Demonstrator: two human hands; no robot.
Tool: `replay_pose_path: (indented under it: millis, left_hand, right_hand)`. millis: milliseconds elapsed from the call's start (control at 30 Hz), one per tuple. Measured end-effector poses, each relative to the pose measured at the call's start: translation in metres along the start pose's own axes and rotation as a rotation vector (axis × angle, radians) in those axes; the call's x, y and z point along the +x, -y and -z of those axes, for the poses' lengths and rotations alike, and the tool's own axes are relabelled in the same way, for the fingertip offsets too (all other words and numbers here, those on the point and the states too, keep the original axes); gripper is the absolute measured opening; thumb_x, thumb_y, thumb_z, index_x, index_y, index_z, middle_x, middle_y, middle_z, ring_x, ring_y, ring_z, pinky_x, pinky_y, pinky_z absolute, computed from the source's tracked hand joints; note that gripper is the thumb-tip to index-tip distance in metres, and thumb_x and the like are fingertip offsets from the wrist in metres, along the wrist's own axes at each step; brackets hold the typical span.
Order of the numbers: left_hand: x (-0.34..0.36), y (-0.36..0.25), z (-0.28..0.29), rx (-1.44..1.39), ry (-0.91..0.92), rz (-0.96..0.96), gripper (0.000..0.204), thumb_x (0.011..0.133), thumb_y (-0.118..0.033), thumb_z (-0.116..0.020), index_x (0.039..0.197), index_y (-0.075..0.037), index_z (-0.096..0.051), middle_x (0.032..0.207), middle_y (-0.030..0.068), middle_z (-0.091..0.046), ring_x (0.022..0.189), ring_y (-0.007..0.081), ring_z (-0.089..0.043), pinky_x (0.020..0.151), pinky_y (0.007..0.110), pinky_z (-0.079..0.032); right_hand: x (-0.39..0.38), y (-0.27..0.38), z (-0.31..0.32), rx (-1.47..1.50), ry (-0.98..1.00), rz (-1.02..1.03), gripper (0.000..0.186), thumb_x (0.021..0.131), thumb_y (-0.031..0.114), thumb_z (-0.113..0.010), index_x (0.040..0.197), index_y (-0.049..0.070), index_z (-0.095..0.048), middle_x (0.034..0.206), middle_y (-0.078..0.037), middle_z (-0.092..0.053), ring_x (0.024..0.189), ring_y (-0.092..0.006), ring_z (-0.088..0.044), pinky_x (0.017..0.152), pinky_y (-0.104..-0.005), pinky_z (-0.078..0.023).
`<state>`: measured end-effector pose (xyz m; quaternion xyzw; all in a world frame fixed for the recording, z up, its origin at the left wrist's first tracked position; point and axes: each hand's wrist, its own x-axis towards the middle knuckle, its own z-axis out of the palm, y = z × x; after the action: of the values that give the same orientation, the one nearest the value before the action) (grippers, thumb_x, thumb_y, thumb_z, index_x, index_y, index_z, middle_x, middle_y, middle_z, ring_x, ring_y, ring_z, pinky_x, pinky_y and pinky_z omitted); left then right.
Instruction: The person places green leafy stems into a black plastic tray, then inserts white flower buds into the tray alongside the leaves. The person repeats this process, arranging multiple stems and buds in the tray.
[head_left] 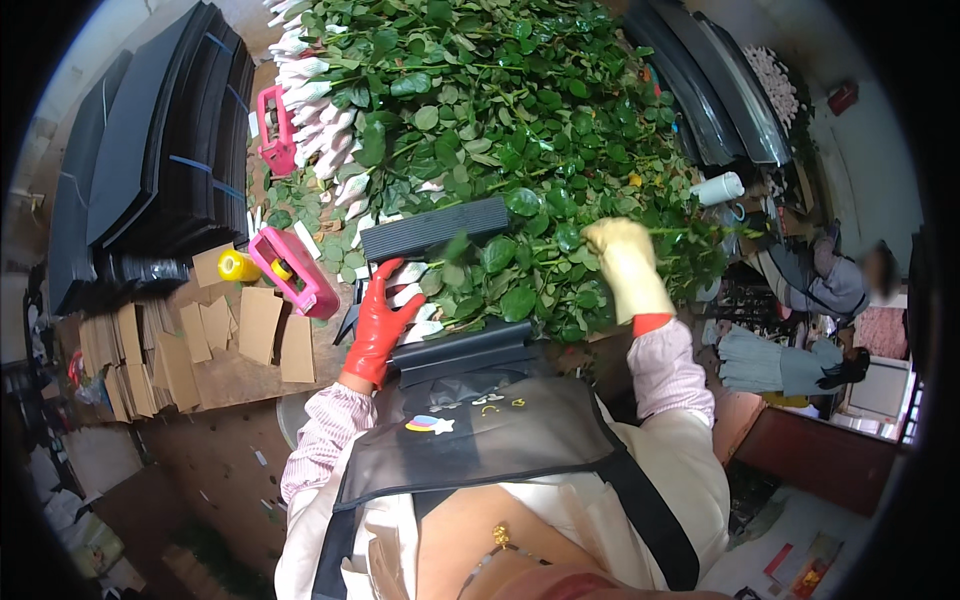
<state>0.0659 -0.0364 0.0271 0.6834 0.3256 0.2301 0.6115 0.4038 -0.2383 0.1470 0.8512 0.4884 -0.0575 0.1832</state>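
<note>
My left hand (385, 315), in a red glove, has its fingers curved apart beside white-sleeved flower heads (420, 325) and a dark corrugated strip (430, 230). My right hand (620, 260), in a cream glove over a red one, is closed on a green leafy stem among the rose stems (520, 120). A black rolled sheet (460, 347) lies along the table's front edge, below the leaves between my hands. More white-sleeved heads line the left side of the leafy pile.
Stacks of black sheets (160, 140) (710, 90) flank the pile. Pink tape dispensers (295, 280), a yellow tape roll (236, 265), cardboard pieces (260, 325) and a white cylinder (716, 188) lie on the wooden table (220, 382). Two people (820, 285) (770, 360) are at the right.
</note>
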Motion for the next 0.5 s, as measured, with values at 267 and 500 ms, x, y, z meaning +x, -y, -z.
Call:
replay_pose_path:
  millis: [267, 500]
  left_hand:
    - [0.007, 0.002, 0.007, 0.158, 0.097, -0.047, 0.055, 0.084, -0.006, -0.081, 0.136, -0.012, -0.067, 0.126, 0.0101, -0.064, 0.12, 0.0257, -0.062, 0.101, 0.037, -0.051]
    - [0.007, 0.008, 0.016, 0.141, 0.111, 0.034, 0.054, 0.085, -0.012, -0.081, 0.136, -0.012, -0.066, 0.125, 0.0119, -0.067, 0.117, 0.027, -0.065, 0.099, 0.039, -0.053]
  right_hand:
    - [-0.003, -0.025, -0.041, 0.714, -0.022, 0.251, 0.038, 0.094, 0.014, -0.068, 0.131, 0.009, -0.069, 0.134, -0.019, -0.068, 0.122, -0.0372, -0.066, 0.105, -0.0454, -0.053]
    - [0.144, 0.033, 0.109, 0.532, -0.561, 0.34, 0.037, 0.098, 0.018, -0.064, 0.133, 0.005, -0.066, 0.133, -0.019, -0.069, 0.124, -0.0355, -0.064, 0.107, -0.0449, -0.051]
